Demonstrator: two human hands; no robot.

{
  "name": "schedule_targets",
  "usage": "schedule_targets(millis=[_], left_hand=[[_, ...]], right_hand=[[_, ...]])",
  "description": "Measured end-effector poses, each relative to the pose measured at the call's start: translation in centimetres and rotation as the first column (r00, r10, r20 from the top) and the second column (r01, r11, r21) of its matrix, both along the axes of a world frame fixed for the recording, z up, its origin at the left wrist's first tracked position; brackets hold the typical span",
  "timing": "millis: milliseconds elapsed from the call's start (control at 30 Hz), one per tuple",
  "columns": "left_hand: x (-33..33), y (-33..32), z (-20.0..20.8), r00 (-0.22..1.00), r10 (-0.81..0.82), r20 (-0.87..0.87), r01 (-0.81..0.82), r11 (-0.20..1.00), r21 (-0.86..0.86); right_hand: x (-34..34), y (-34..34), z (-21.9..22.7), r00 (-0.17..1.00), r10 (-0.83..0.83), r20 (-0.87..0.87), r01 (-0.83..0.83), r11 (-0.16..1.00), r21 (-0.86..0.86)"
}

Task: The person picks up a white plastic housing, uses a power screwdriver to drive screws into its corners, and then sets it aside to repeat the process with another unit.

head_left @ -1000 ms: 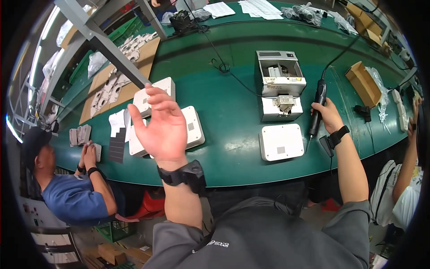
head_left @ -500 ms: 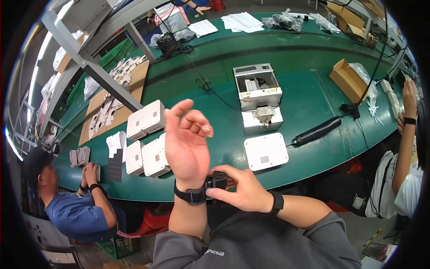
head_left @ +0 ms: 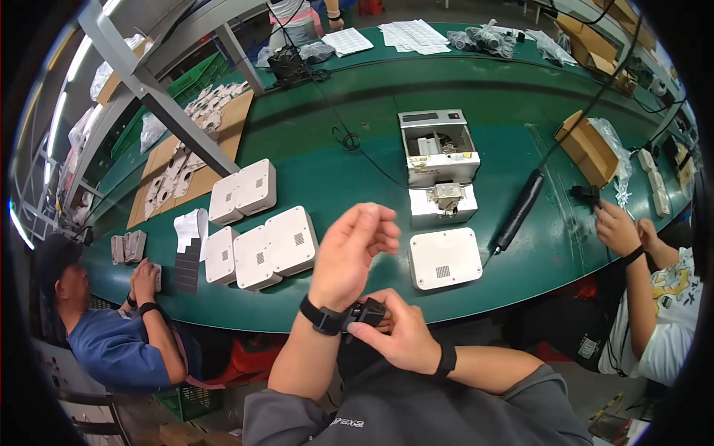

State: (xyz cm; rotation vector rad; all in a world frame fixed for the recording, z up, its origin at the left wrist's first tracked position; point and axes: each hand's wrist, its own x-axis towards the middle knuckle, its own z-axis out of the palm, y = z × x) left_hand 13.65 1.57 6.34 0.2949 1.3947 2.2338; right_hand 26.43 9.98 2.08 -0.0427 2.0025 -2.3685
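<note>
A dark grey short-sleeved shirt at six o'clock bears small white lettering. The left wrist wears a black strap with a boxy black module toward three o'clock; the right, a black band.

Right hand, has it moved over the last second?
Yes: the right hand went leftward and toward the body, judged against the metal machine, from the black screwdriver to the black left-wrist device.

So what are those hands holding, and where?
The right hand grips the small black box on the left wrist strap, thumb at its near edge, fingers partly hidden. The left hand looks empty.
</note>
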Motion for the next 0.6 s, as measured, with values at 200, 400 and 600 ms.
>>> schedule_targets(millis=[200,400,600], left_hand=[[-1.3,-0.3,-0.2,0.999,0.015,0.047,-0.025,0.972,0.235],[-1.5,1.4,0.6,0.829,0.245,-0.502,-0.360,0.921,-0.146],[-1.4,2.4,-0.7,0.845,0.068,-0.531,-0.266,0.914,-0.307]], right_hand=[[-0.3,-0.5,-0.8,0.999,-0.041,0.007,0.041,0.999,0.017],[-0.6,0.3,-1.5,0.989,0.093,0.110,-0.066,0.972,-0.226],[-1.3,0.9,-2.6,0.989,0.109,0.104,-0.090,0.982,-0.167]])
